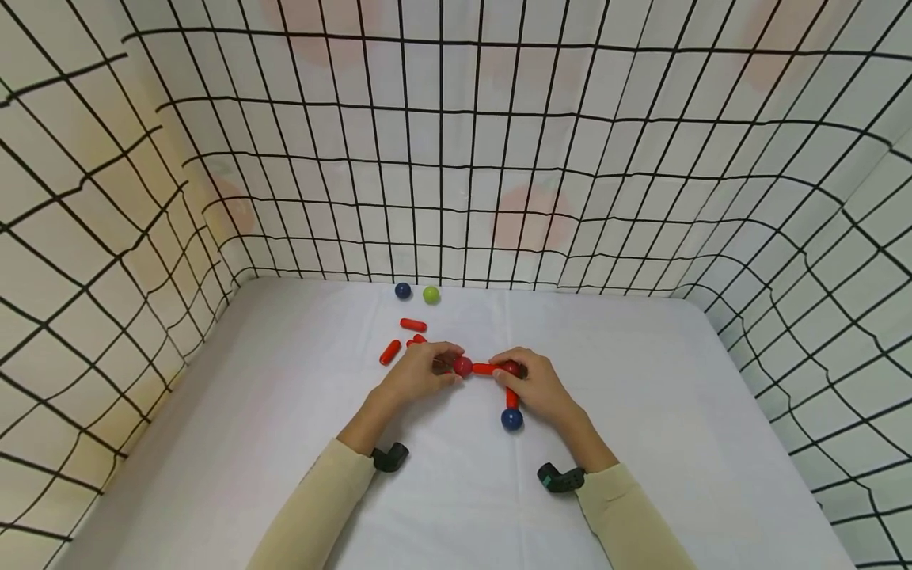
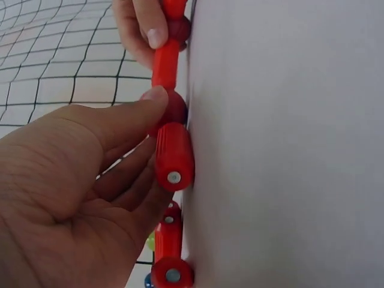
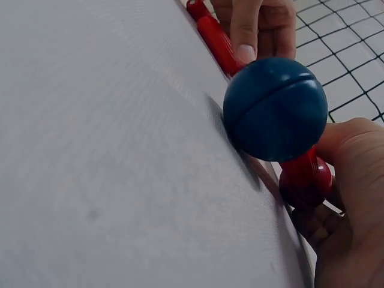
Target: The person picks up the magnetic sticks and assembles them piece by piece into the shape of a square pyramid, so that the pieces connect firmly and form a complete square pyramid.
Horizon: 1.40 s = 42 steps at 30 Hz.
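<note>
My left hand (image 1: 419,374) pinches a red ball (image 1: 463,366) between thumb and fingers. A red rod (image 1: 484,369) runs from that ball to a second red ball (image 3: 305,183), which my right hand (image 1: 540,386) grips. From this second ball another red rod (image 1: 511,398) leads toward me to a blue ball (image 1: 511,419). In the left wrist view, a red rod (image 2: 174,155) with a metal tip lies at the near side of the left hand's ball, mostly covered by that hand in the head view.
Left of the left hand lie loose red rods (image 1: 389,352), one of them (image 1: 413,324) farther back. A dark blue ball (image 1: 403,290) and a green ball (image 1: 431,294) sit near the back edge of the white table (image 1: 627,356). Black wire mesh (image 1: 470,166) encloses the back and sides.
</note>
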### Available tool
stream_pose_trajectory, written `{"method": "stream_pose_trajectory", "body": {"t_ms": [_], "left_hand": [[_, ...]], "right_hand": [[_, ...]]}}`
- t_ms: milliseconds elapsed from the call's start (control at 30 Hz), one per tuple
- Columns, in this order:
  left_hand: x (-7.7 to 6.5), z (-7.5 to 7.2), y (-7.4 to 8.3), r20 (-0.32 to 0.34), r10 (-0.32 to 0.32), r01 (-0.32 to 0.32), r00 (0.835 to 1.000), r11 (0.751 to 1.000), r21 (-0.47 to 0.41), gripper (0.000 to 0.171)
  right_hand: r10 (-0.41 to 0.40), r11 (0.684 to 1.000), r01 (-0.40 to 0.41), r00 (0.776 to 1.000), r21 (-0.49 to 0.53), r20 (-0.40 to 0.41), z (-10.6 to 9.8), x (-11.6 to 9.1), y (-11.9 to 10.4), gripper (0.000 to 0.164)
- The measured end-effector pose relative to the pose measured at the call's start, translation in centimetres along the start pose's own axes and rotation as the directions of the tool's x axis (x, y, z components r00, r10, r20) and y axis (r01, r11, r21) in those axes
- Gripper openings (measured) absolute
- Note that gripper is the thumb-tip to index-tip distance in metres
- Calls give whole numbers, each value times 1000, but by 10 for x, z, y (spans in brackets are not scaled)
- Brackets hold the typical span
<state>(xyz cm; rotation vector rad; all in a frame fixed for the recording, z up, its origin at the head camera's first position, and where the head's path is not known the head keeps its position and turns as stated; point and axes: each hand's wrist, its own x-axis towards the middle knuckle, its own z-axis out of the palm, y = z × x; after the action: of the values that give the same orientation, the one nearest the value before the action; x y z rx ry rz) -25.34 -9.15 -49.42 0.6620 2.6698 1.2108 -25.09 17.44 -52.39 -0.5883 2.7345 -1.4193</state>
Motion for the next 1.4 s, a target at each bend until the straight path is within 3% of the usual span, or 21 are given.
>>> {"method": "stream_pose_trajectory", "body": {"t_ms": [400,600,767,933,1033,1400], "left_hand": [[-18,-14,1,6,-52,52,999,995,80,41],[-24,-16,0,19,-60,59,998,995,75,42],[-26,-16,0,24,-43,40,999,994,98,37],[-27,-16,0,13,-40,38,999,993,109,30],[-28,-15,-1,-3,-37,37,999,993,114,31],[-28,-15,-7,-105,26,-15,994,994,108,31]], "right_hand": [[48,998,-49,998,-39,-38,-5,-10,0,20],[72,997,-72,997,-8,-42,-8,-15,-3,26],[111,994,-111,993,19,-32,-11,-20,-8,40],[123,992,-123,992,-32,-5,-13,-23,-11,63],[132,990,-131,991,-43,13,-13,-23,-11,69],[209,978,-209,978,-3,18,-10,-20,-13,63]]}}
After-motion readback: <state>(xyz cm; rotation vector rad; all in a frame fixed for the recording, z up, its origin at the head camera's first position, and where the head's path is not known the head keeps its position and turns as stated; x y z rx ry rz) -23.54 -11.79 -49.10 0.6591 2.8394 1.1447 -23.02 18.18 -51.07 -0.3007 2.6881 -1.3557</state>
